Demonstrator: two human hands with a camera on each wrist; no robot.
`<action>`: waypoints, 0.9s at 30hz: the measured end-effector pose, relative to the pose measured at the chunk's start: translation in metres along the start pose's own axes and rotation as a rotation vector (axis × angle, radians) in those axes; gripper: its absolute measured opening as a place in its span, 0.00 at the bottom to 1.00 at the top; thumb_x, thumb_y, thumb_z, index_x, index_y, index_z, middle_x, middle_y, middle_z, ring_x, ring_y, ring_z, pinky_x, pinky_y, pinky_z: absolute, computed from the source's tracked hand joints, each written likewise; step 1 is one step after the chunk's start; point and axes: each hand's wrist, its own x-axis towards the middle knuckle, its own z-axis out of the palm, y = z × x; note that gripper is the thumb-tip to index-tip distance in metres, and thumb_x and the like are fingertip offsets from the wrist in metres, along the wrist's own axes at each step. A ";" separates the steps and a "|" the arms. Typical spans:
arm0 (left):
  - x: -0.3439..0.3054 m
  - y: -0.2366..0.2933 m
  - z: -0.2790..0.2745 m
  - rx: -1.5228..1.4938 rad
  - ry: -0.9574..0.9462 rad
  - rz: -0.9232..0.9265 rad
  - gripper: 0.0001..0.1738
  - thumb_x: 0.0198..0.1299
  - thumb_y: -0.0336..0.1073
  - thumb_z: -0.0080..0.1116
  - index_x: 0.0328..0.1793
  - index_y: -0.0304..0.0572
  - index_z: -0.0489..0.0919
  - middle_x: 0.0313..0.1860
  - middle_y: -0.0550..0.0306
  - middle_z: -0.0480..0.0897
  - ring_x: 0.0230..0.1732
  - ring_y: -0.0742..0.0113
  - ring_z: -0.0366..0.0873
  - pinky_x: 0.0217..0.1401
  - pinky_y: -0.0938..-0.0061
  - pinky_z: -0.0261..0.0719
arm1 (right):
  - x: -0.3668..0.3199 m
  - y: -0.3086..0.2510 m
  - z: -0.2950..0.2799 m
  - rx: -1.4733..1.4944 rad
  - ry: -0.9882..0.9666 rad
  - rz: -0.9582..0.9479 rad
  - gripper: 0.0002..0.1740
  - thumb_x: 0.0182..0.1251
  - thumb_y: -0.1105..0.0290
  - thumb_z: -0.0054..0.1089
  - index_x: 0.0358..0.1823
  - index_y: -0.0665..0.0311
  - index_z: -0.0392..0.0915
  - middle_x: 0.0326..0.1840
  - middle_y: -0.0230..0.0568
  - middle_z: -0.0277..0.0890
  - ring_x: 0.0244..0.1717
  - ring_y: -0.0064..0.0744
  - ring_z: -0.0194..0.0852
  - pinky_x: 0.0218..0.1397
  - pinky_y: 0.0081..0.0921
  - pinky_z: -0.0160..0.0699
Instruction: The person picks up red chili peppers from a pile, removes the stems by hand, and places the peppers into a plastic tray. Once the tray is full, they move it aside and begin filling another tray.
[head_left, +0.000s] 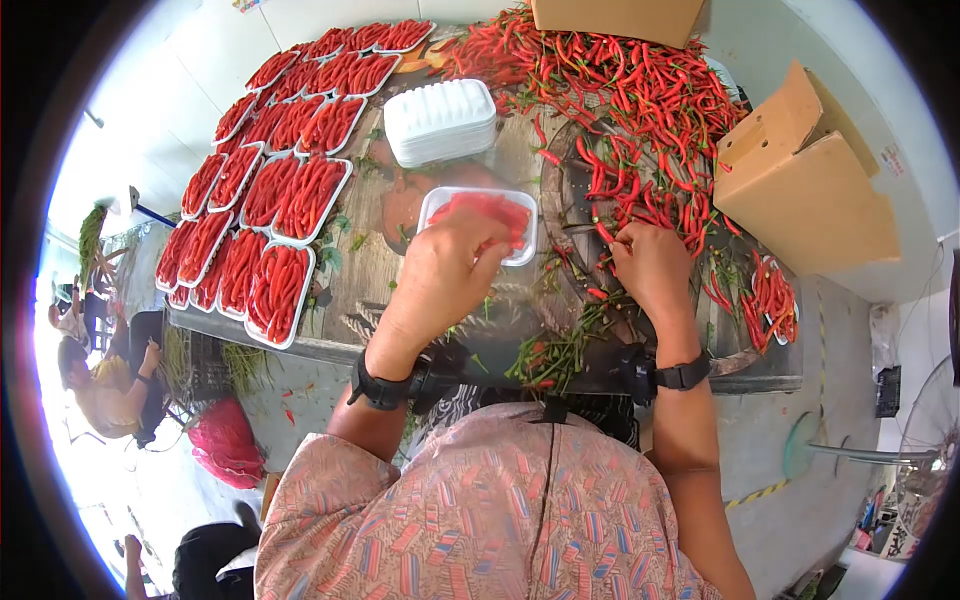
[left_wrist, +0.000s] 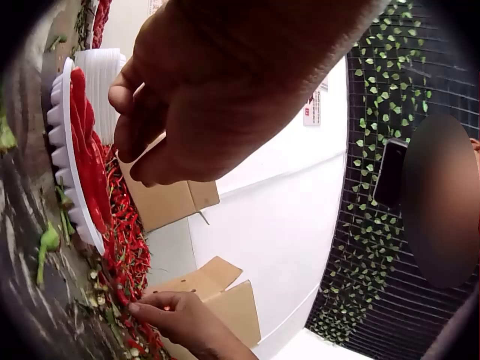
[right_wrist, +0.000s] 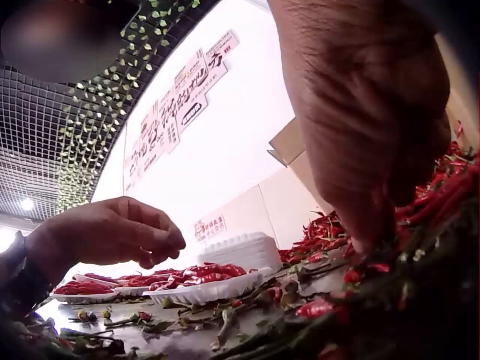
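Observation:
A white foam tray (head_left: 531, 245) partly filled with red chili peppers (left_wrist: 88, 142) lies in front of me. My left hand (head_left: 447, 265) hovers over it, fingers loosely bent, nothing visible between them; in the right wrist view the left hand (right_wrist: 112, 234) is above the tray's peppers. To the right, my right hand (head_left: 655, 265) is down at the loose peppers, thumb and fingertips pinching a red chili pepper (head_left: 603, 231). In the right wrist view the right hand (right_wrist: 367, 112) points down, its fingertips partly hidden in shadow among peppers and stems.
A stack of foam trays (head_left: 440, 122) stands behind the tray. Filled trays (head_left: 298, 198) line the left side. Loose peppers (head_left: 640, 85) heap at the back right, beside a cardboard box (head_left: 805, 185). Green stems (head_left: 560, 355) litter the near edge. Another person (head_left: 105, 390) sits at left.

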 end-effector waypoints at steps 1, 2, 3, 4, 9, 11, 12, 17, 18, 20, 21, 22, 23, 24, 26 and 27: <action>0.000 0.002 0.000 0.004 -0.001 0.005 0.06 0.54 0.31 0.58 0.36 0.37 0.80 0.34 0.45 0.80 0.38 0.46 0.79 0.41 0.62 0.76 | -0.002 0.001 -0.001 0.130 0.030 0.000 0.10 0.54 0.64 0.65 0.29 0.63 0.82 0.25 0.47 0.80 0.29 0.48 0.79 0.34 0.39 0.77; 0.001 0.004 0.000 -0.022 -0.006 -0.003 0.06 0.54 0.31 0.58 0.37 0.37 0.80 0.34 0.45 0.80 0.37 0.47 0.79 0.41 0.62 0.76 | -0.004 0.001 -0.001 0.260 0.060 -0.002 0.09 0.54 0.65 0.64 0.30 0.64 0.82 0.24 0.47 0.79 0.27 0.47 0.79 0.33 0.37 0.76; 0.001 0.005 0.001 -0.049 -0.011 -0.014 0.06 0.54 0.31 0.58 0.37 0.37 0.80 0.34 0.45 0.80 0.37 0.47 0.79 0.41 0.63 0.76 | -0.007 -0.002 -0.006 0.264 0.063 -0.003 0.09 0.54 0.65 0.64 0.30 0.64 0.82 0.24 0.47 0.79 0.27 0.47 0.79 0.33 0.37 0.76; 0.001 0.007 0.003 -0.046 -0.012 -0.013 0.06 0.54 0.31 0.58 0.37 0.37 0.80 0.34 0.45 0.80 0.37 0.47 0.79 0.41 0.63 0.76 | -0.011 -0.007 -0.011 0.408 0.040 -0.004 0.08 0.56 0.69 0.64 0.33 0.67 0.81 0.23 0.43 0.79 0.24 0.34 0.76 0.30 0.29 0.73; 0.004 0.016 0.011 -0.258 -0.160 -0.319 0.12 0.55 0.32 0.61 0.44 0.35 0.79 0.31 0.48 0.80 0.34 0.64 0.81 0.39 0.72 0.75 | -0.027 -0.038 -0.016 0.810 -0.018 -0.012 0.06 0.58 0.77 0.62 0.37 0.71 0.80 0.23 0.35 0.77 0.24 0.12 0.67 0.26 0.16 0.65; 0.002 0.010 0.020 -0.360 -0.140 -0.356 0.13 0.57 0.33 0.62 0.46 0.33 0.78 0.30 0.52 0.81 0.35 0.73 0.79 0.39 0.77 0.75 | -0.033 -0.051 -0.016 0.833 -0.003 -0.134 0.06 0.58 0.78 0.62 0.37 0.70 0.80 0.23 0.34 0.76 0.23 0.12 0.65 0.25 0.16 0.63; 0.002 0.012 0.020 -0.482 -0.123 -0.371 0.13 0.58 0.33 0.62 0.46 0.32 0.78 0.32 0.55 0.82 0.36 0.74 0.79 0.40 0.78 0.76 | -0.035 -0.056 -0.015 0.790 0.014 -0.146 0.05 0.59 0.78 0.62 0.37 0.70 0.79 0.22 0.34 0.74 0.22 0.13 0.63 0.24 0.18 0.63; -0.002 0.016 0.017 -0.686 -0.095 -0.430 0.11 0.60 0.31 0.60 0.46 0.31 0.78 0.36 0.60 0.82 0.39 0.76 0.78 0.42 0.80 0.77 | -0.040 -0.065 -0.008 0.805 -0.019 -0.131 0.07 0.54 0.75 0.64 0.35 0.66 0.79 0.25 0.49 0.77 0.26 0.43 0.78 0.29 0.31 0.72; -0.004 0.016 0.018 -0.726 -0.086 -0.421 0.11 0.60 0.30 0.60 0.46 0.31 0.77 0.37 0.59 0.82 0.39 0.77 0.78 0.42 0.80 0.77 | -0.041 -0.066 -0.005 0.783 0.010 -0.164 0.05 0.56 0.77 0.63 0.35 0.68 0.79 0.23 0.42 0.75 0.23 0.29 0.71 0.27 0.25 0.68; -0.006 0.013 0.019 -0.763 -0.076 -0.411 0.10 0.61 0.30 0.60 0.46 0.32 0.77 0.37 0.59 0.82 0.39 0.77 0.78 0.42 0.81 0.77 | -0.042 -0.068 -0.003 0.765 0.038 -0.198 0.04 0.58 0.79 0.61 0.35 0.69 0.79 0.21 0.35 0.74 0.21 0.16 0.63 0.25 0.19 0.64; -0.007 0.011 0.020 -0.827 -0.066 -0.409 0.09 0.61 0.29 0.59 0.45 0.32 0.77 0.36 0.60 0.82 0.38 0.78 0.77 0.41 0.82 0.76 | -0.043 -0.070 -0.003 0.792 0.032 -0.192 0.04 0.58 0.79 0.61 0.35 0.70 0.79 0.21 0.34 0.73 0.21 0.16 0.63 0.25 0.18 0.64; -0.008 0.010 0.020 -0.890 -0.056 -0.406 0.08 0.61 0.29 0.59 0.44 0.33 0.77 0.35 0.61 0.81 0.36 0.79 0.77 0.40 0.83 0.76 | -0.043 -0.070 -0.002 0.818 0.025 -0.185 0.04 0.58 0.79 0.61 0.35 0.70 0.79 0.21 0.33 0.73 0.21 0.15 0.62 0.25 0.18 0.63; -0.008 0.012 0.021 -0.888 -0.055 -0.407 0.08 0.61 0.29 0.59 0.44 0.33 0.77 0.35 0.61 0.81 0.36 0.79 0.77 0.40 0.83 0.76 | -0.043 -0.071 -0.002 0.820 0.024 -0.187 0.04 0.58 0.79 0.61 0.35 0.70 0.79 0.21 0.33 0.73 0.21 0.15 0.62 0.25 0.18 0.63; -0.008 0.015 0.023 -0.907 -0.011 -0.430 0.06 0.61 0.29 0.59 0.42 0.35 0.78 0.29 0.66 0.78 0.31 0.82 0.72 0.35 0.85 0.71 | -0.043 -0.071 -0.002 0.824 0.009 -0.170 0.05 0.56 0.77 0.62 0.35 0.69 0.79 0.22 0.40 0.74 0.21 0.27 0.68 0.26 0.23 0.66; -0.010 0.017 0.024 -0.925 0.035 -0.454 0.04 0.62 0.30 0.59 0.39 0.38 0.78 0.24 0.71 0.75 0.25 0.86 0.67 0.30 0.87 0.66 | -0.043 -0.071 -0.001 0.827 -0.006 -0.155 0.06 0.54 0.76 0.63 0.34 0.67 0.78 0.23 0.47 0.76 0.22 0.40 0.75 0.26 0.29 0.69; -0.012 0.017 0.025 -0.820 0.044 -0.421 0.03 0.61 0.29 0.60 0.38 0.37 0.78 0.23 0.69 0.75 0.25 0.85 0.68 0.30 0.85 0.67 | -0.044 -0.071 0.002 0.848 -0.015 -0.139 0.06 0.55 0.76 0.62 0.35 0.68 0.78 0.23 0.46 0.76 0.22 0.36 0.74 0.27 0.27 0.69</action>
